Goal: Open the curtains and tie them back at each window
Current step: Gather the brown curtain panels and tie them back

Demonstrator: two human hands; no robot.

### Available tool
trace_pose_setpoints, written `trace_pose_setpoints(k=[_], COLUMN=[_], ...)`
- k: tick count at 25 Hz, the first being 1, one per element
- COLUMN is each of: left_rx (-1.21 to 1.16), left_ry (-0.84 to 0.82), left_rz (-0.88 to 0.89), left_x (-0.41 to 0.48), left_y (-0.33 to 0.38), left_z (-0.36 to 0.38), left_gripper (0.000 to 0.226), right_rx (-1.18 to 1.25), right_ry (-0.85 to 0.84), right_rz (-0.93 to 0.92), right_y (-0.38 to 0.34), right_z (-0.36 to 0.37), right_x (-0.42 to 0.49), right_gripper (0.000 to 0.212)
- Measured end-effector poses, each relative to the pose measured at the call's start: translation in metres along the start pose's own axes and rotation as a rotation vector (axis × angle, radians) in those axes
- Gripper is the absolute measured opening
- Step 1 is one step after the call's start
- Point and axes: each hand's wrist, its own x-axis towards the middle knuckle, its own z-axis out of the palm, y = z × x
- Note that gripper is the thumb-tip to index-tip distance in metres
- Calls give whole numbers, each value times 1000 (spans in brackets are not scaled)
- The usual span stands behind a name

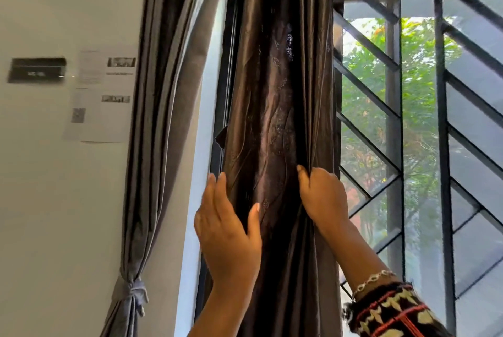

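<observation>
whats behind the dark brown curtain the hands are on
Left of the dark curtain a black window frame shows; right of it, the barred window and green trees. Whatever lies directly behind the bunched fabric is covered.

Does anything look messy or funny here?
Only one small thing: a dark flap sticks out sideways from the left edge of the shiny dark brown curtain, which the left hand touches and the right hand grips. The grey curtain beside it hangs neatly tied.

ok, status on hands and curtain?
Left hand open against dark brown satin curtain; right hand grips its right edge. Bunched, not yet tied. Nothing in the way.
</observation>
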Motion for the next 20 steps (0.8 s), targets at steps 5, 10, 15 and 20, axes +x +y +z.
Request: trace_pose_setpoints(k=[5,10,15,20], left_rx=[-5,-77,-11,-299], left_ry=[-385,-512,-586,-646], left_rz=[-137,-18,68,29], left_x=[-15,-30,-33,-24], left_y=[7,27,32,22], left_z=[13,36,50,47], left_gripper=[65,63,62,59], right_rx=[44,194,339,197], right_ry=[4,-67,-133,-116], right_rz=[-22,-26,-28,-26], right_y=[1,-8,-9,4], right_z=[0,-1,-5,-3], right_x=[0,-2,-3,2], right_gripper=[48,51,56,41])
